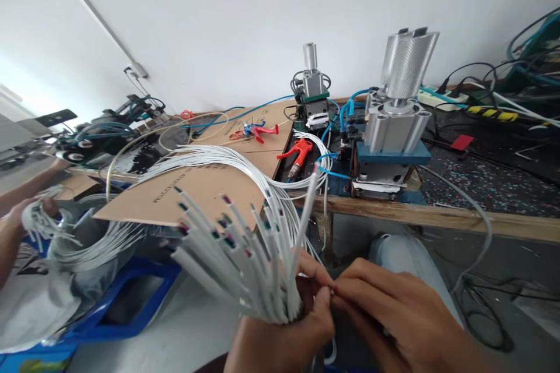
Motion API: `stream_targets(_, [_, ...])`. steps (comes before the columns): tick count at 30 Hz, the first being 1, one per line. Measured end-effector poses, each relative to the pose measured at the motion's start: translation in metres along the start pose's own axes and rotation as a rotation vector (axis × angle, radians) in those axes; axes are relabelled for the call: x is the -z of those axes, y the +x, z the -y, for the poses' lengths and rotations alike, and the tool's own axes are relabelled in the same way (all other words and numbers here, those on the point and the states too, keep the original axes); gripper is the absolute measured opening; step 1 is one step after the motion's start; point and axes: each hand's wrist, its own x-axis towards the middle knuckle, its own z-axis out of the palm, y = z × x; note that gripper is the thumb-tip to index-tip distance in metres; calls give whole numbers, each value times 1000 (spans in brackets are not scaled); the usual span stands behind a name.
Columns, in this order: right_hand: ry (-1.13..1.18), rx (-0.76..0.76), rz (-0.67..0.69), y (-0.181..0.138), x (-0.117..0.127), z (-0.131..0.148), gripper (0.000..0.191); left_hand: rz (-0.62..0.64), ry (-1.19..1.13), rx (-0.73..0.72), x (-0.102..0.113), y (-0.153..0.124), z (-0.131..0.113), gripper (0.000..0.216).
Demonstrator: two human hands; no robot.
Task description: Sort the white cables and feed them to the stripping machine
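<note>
My left hand [280, 332] grips a fanned bundle of white sheathed cables [236, 250] by their lower part, the cut ends pointing up and left with coloured cores showing. My right hand [394, 309] meets it from the right, thumb and fingers pinching at the bundle's base near one upright cable [308, 204]. The cables loop back over a cardboard sheet [205, 183] on the wooden bench [437, 213].
Two pneumatic press machines [396, 122] [312, 99] stand on the bench with blue hoses. A red air gun [296, 151] and red pliers [258, 130] lie on the cardboard. At left another person's hand [30, 215] holds white cables above a blue crate [131, 297].
</note>
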Motion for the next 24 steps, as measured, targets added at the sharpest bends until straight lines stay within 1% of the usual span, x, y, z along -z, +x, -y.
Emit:
stream_targets(3, [-154, 32, 110, -2, 10, 0, 35, 60, 102, -33, 3, 3, 3, 9])
stream_targets(6, [-180, 25, 140, -1, 16, 2, 36, 195, 164, -30, 8, 7, 4, 10])
stream_targets(8, [-158, 34, 135, 1, 18, 3, 38, 264, 153, -6, 12, 8, 6, 11])
stream_targets(11, [-92, 53, 153, 5, 17, 1, 43, 345, 144, -23, 17, 11, 10, 14])
stream_targets(14, [34, 11, 188, 7, 16, -1, 43, 438, 113, -52, 23, 12, 15, 15])
stream_targets(16, [117, -19, 180, 8, 17, -2, 43, 441, 36, -52, 27, 12, 18, 10])
stream_targets(18, [158, -36, 159, 7, 18, -1, 45, 413, -17, -50, 29, 11, 19, 7])
stream_targets(20, [173, -44, 134, 7, 18, 0, 44, 381, -28, -48, 27, 9, 19, 8])
stream_targets(22, [212, -71, 87, 7, 14, 2, 41, 316, -60, -42, 19, 5, 17, 11])
stream_targets(24, [305, -127, 6, 7, 5, 5, 34, 209, -140, -32, 9, 0, 15, 15])
